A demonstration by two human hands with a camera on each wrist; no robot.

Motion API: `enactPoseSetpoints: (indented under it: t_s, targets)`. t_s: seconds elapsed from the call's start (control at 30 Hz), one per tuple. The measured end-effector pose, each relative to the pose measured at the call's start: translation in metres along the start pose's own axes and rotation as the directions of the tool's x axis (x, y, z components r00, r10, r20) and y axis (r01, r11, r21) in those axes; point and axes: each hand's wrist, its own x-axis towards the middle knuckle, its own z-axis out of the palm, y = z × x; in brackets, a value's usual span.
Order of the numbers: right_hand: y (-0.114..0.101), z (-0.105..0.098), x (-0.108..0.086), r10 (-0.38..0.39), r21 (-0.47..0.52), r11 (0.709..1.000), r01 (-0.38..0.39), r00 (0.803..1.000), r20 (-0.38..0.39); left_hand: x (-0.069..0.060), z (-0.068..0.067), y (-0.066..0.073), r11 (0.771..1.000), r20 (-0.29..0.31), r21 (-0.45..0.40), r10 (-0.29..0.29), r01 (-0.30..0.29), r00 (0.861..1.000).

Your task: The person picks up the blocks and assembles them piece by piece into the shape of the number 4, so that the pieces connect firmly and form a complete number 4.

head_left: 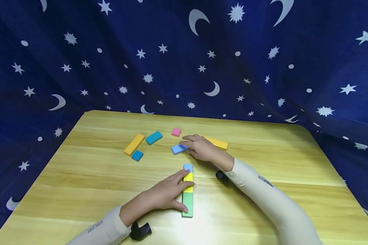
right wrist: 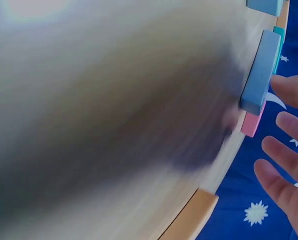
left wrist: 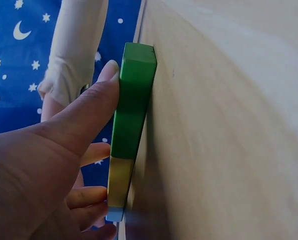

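A straight row of blocks lies flat on the table: a green block [head_left: 187, 206] nearest me, a yellow part [head_left: 188, 177] in the middle and a light blue block [head_left: 188, 167] at the far end. Across this row rests my left hand [head_left: 164, 193], its thumb on the green block and its fingers spread over the yellow and light blue parts. My right hand [head_left: 201, 149] is over the right end of a periwinkle-blue block [head_left: 177, 149]. In the right wrist view, its extended fingers [right wrist: 283, 155] are not curled round that block [right wrist: 261, 72].
Left of centre lie an orange block [head_left: 134, 144], a long teal block [head_left: 154, 137] and a small teal block [head_left: 137, 155]. A pink block [head_left: 176, 132] sits farther back. Another orange block [head_left: 219, 143] lies behind my right wrist. A dark blue star-patterned cloth [head_left: 171, 68] hangs behind the table [head_left: 79, 190].
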Motion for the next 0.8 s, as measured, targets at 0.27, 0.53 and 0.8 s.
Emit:
enactPoseSetpoints:
  t_s: [0.27,0.53,0.8]
  targets:
    - [-0.006,0.008,0.018,-0.024,0.029,0.999,0.023,0.999,0.047,0.000,-0.001,-0.002,1.000,0.006,0.001,0.016,-0.016,1.000]
    - [-0.003,0.008,0.004,-0.005,0.017,1.000,0.006,1.000,-0.017,0.000,-0.002,0.000,1.000,0.022,0.020,0.000,-0.001,1.000]
    - [-0.004,0.005,-0.020,0.053,0.015,0.998,-0.053,0.998,-0.028,0.000,-0.001,-0.001,1.000,0.009,0.010,-0.005,0.005,1.000]
